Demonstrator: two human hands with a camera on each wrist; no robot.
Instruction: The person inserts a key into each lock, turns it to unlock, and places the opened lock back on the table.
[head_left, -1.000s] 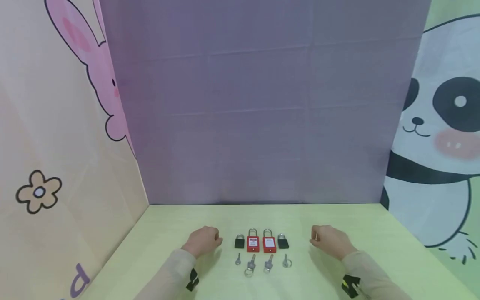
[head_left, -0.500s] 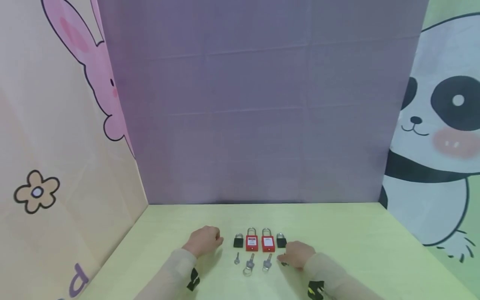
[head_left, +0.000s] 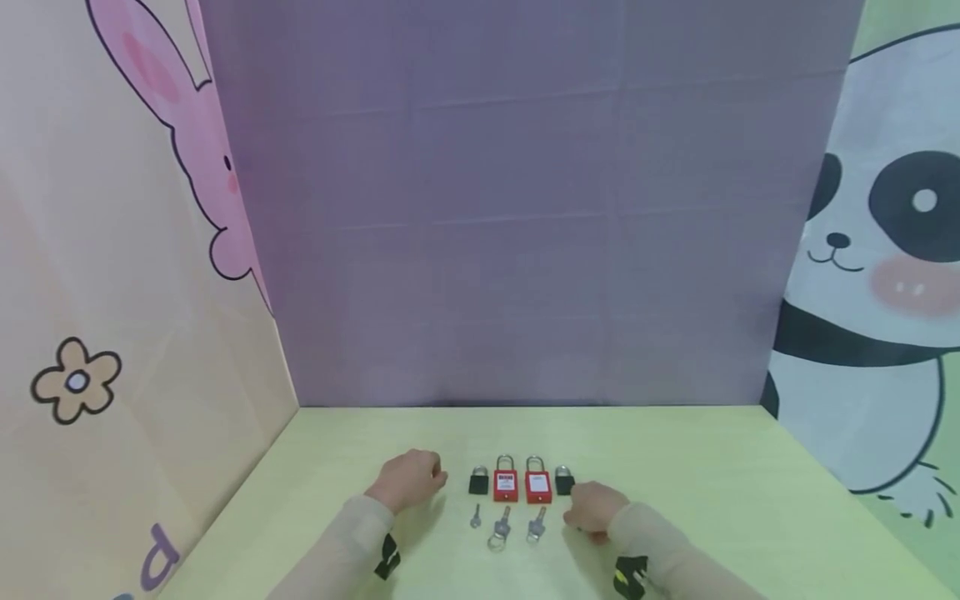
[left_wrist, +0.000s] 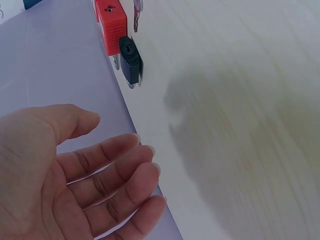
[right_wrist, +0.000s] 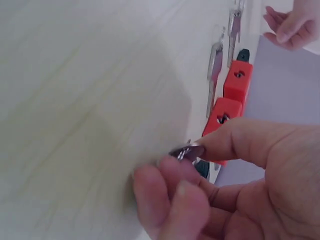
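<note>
My right hand is at the right end of a row of keys, just in front of the right black padlock. In the right wrist view its thumb and fingers pinch a small metal key, seen nearly edge-on. My left hand hovers left of the locks with loosely bent fingers, holding nothing, as the left wrist view confirms. Between the hands stand the left black padlock, a red padlock and another red padlock. Before them lie a small key and two ringed keys, left and right.
The pale table ends at a purple-grey backdrop. A side panel with a rabbit and a flower flanks it on the left, and one with a panda on the right.
My right hand has moved left and down from the table's right side to the rightmost ringed key and now pinches it. The left hand stays nearly where it was.
</note>
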